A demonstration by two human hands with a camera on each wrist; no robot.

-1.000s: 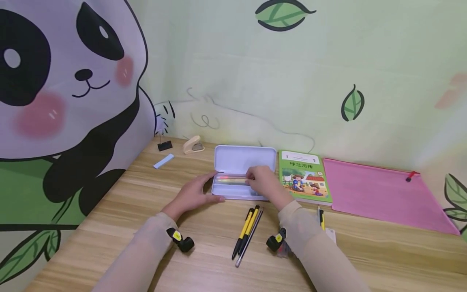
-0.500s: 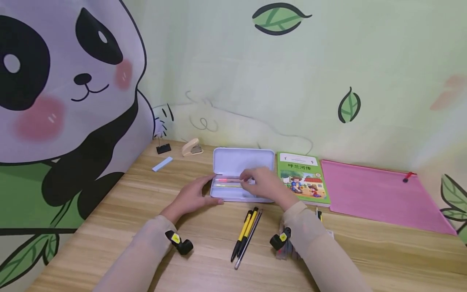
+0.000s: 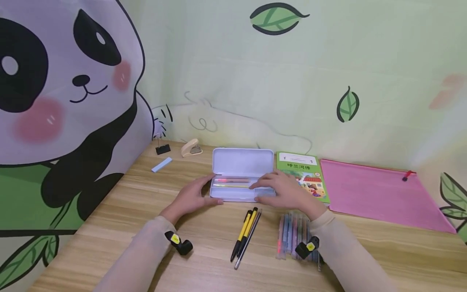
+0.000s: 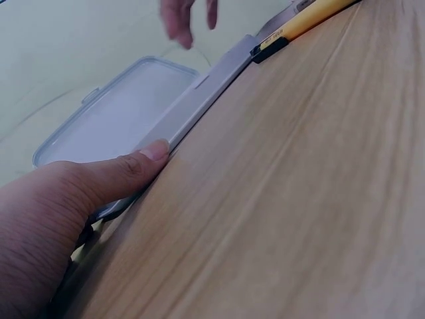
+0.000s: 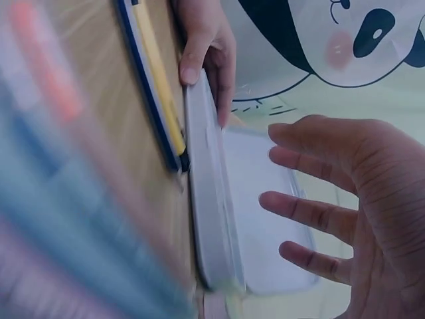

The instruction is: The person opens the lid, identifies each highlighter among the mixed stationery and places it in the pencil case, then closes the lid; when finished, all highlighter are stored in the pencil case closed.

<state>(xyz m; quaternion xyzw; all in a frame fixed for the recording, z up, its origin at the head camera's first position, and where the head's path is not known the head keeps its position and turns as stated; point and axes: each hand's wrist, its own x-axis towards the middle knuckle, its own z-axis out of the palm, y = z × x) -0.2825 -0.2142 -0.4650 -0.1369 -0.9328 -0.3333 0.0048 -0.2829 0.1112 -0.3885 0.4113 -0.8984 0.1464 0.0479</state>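
An open white pencil case (image 3: 242, 161) stands on the wooden table, its lid tipped back toward the wall. Inside, at the left, lie a few slim clear-barrelled pens (image 3: 231, 180). My left hand (image 3: 190, 197) grips the case's left end; in the left wrist view the thumb (image 4: 129, 171) presses its front side. Above the right end of the case is my right hand (image 3: 286, 191), fingers spread and apart, holding nothing. In the right wrist view this hand (image 5: 372, 199) is beside the case, near the lid.
In front of the case lie two yellow-black pens (image 3: 245, 229) and a dark pencil (image 3: 249, 239). Several coloured pens (image 3: 292, 233) lie by the right wrist. A green book (image 3: 297, 165), pink pouch (image 3: 379, 194), stapler (image 3: 191, 148), binder clip (image 3: 163, 149) and blue strip (image 3: 161, 164) are farther back.
My right hand has let go of a pen in the case and drawn back to the right, its fingers spreading. The left hand has stayed on the case.
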